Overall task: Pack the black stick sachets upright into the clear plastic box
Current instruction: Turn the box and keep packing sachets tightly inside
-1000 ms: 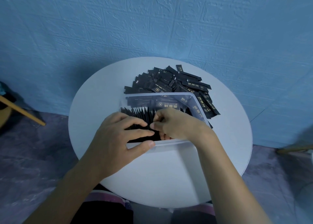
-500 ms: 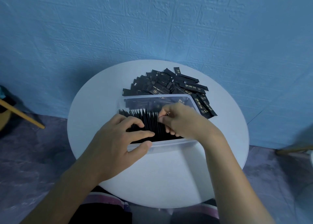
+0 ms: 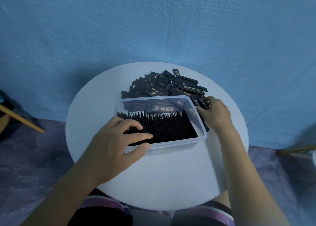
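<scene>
Pinching a loose black sachet (image 3: 200,102) beside the right wall of the clear plastic box (image 3: 171,145), the right hand (image 3: 214,113) may drag neighbours from the pile (image 3: 162,87) off the table (image 3: 171,174), while the left hand (image 3: 116,140), fingers relaxed, presses the upright row (image 3: 167,126) at centre frame, which could topple.

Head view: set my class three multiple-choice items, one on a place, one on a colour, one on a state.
1. Where is the loose pile of sachets? A in a bag; B on the table behind the clear box; C on the floor.
2. The wall is: A green; B white; C blue.
3. The packed sachets: A lie flat; B stand upright; C spill out.
Answers: B, it lies past the box's far wall; C, the wall shows blue; B, their top edges point up.
</scene>
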The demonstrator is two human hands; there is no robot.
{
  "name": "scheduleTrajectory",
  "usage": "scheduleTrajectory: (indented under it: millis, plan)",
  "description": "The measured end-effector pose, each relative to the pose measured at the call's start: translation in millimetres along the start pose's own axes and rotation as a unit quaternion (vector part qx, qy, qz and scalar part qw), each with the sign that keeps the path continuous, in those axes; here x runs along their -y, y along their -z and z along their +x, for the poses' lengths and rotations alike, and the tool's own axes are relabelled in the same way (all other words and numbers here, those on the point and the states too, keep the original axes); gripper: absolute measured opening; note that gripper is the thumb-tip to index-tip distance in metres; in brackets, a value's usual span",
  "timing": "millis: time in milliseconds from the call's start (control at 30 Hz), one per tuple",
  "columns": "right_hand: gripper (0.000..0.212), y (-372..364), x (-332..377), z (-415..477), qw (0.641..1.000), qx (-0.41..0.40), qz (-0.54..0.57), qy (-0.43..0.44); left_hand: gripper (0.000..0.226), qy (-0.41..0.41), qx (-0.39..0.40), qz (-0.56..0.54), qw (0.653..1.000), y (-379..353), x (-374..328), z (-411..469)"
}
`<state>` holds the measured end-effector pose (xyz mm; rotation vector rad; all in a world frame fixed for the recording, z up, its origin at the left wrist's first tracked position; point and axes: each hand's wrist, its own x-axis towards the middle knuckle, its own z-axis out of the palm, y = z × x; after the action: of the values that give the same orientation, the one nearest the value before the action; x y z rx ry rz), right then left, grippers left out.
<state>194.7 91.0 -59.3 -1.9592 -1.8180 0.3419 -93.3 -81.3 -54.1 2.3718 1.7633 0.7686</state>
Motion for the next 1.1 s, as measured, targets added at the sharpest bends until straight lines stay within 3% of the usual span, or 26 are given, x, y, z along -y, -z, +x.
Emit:
scheduleTrajectory:
  millis: [400, 667, 800, 900, 967, 1100]
  plan:
    - [0.035, 8.8, -1.7, -1.6, 0.998, 0.049, 0.046, -0.018, 0.036, -0.004, -0.007, -0.006, 1.0, -1.2, 0.7, 0.0]
    - [0.02, 17.1, -1.5, 2.9, 0.982, 0.08, 0.17, -0.032, 0.039, 0.002, 0.003, -0.01, 1.0, -0.9, 1.1, 0.3]
    - [0.004, 46.7, 23.6, -12.1, 0.957, 0.028, 0.289, 0.019, 0.039, 0.003, 0.002, -0.009, 1.0, -1.1, 0.3, 0.4]
    - [0.008, 70.0, 58.7, -37.5, 0.933, 0.039, 0.349, 0.082, 0.038, 0.002, 0.001, -0.005, 1.0, -1.6, 0.5, 0.6]
    - [0.01, 66.2, 79.6, -56.0, 0.933, 0.105, 0.325, 0.116, 0.039, 0.002, 0.0, -0.007, 1.0, -2.1, 0.8, 0.4]
    - [0.017, 22.8, 101.3, -80.9, 0.957, 0.195, 0.165, 0.136, 0.039, 0.001, -0.003, -0.01, 1.0, -1.4, 0.6, 1.0]
